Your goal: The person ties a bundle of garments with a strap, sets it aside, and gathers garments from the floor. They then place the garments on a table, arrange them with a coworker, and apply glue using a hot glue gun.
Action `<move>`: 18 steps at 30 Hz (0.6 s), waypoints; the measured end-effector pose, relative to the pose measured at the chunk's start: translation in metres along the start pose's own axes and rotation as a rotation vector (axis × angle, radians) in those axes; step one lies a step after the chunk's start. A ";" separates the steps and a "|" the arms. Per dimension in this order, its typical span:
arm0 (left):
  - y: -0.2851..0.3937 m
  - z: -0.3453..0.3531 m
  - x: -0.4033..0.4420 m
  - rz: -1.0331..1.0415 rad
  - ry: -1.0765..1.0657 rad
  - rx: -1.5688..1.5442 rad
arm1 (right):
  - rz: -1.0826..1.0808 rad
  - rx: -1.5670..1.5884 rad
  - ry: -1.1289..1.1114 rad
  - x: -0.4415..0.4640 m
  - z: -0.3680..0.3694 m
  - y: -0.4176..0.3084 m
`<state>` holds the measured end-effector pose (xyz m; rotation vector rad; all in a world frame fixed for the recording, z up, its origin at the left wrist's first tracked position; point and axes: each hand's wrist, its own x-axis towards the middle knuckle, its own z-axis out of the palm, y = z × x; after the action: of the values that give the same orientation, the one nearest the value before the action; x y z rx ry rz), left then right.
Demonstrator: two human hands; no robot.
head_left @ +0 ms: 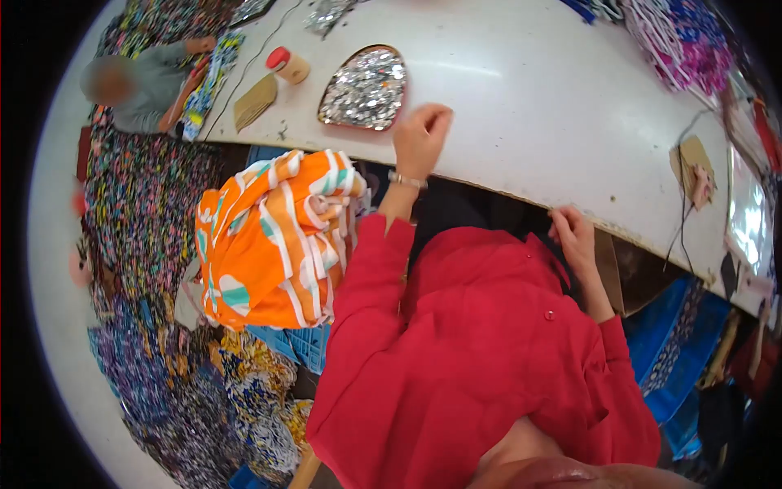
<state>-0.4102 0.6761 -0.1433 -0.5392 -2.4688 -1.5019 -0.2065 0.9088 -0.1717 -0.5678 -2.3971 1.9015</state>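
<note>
My left hand (421, 140) is raised over the near edge of the white table, its fingers curled together. Whether anything small sits between those fingers is hidden. Just left of it lies a rounded tray (325, 119) full of small shiny silver pieces (368, 85), which the hand does not touch. At the table's front edge my right hand (575, 235) has its fingers bent and pressed together; what they hold, if anything, I cannot make out. A folded pile of orange, white and green fabric (273, 244) rests beside my left forearm.
On the white table (521, 106) stand a red-capped jar (291, 65) and a piece of brown card (256, 103). Blue crates (305, 349) are below the fabric. Heaps of colourful fabric strips (151, 220) cover the left. Another person (151, 85) works at the upper left.
</note>
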 end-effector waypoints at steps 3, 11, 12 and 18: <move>0.050 0.016 -0.045 0.052 -0.431 -0.186 | 0.064 0.295 -0.096 0.005 0.008 -0.027; 0.087 0.025 -0.086 0.182 -0.733 -0.415 | -0.001 0.421 -0.330 -0.009 -0.003 -0.054; 0.087 0.024 -0.088 0.204 -0.750 -0.419 | 0.027 0.452 -0.389 -0.012 -0.004 -0.054; 0.098 0.015 -0.091 0.294 -0.767 -0.449 | 0.075 0.625 -0.473 -0.026 -0.007 -0.060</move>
<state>-0.2867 0.7114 -0.1024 -1.7572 -2.3160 -1.9785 -0.1963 0.8968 -0.1083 -0.1771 -1.7922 2.8879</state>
